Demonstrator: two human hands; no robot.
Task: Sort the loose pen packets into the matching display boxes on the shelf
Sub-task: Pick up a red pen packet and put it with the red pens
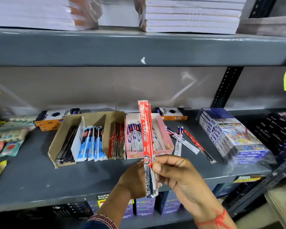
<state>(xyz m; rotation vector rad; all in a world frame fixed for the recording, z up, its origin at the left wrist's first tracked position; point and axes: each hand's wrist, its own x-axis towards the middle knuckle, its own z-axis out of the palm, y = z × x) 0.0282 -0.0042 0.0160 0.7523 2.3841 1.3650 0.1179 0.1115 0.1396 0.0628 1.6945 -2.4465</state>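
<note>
Grey metal shelf (31,176) carries it all, and above its front edge a red pen packet (147,138) stands upright, pinched low down between the right hand (180,177) and the left hand (134,179), both closed on it. Behind it sit a pink box (168,146) and a brown cardboard box (56,146) of packets, with loose packets (188,141) lying just right of the pink one.

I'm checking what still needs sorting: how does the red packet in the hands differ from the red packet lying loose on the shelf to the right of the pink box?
The held red packet stands nearly upright, off the shelf, gripped by the left hand and right hand. The loose red packet lies flat and slanted among white packets, untouched. Both are red with similar script lettering and a silvery end, so they look like the same kind.
</note>
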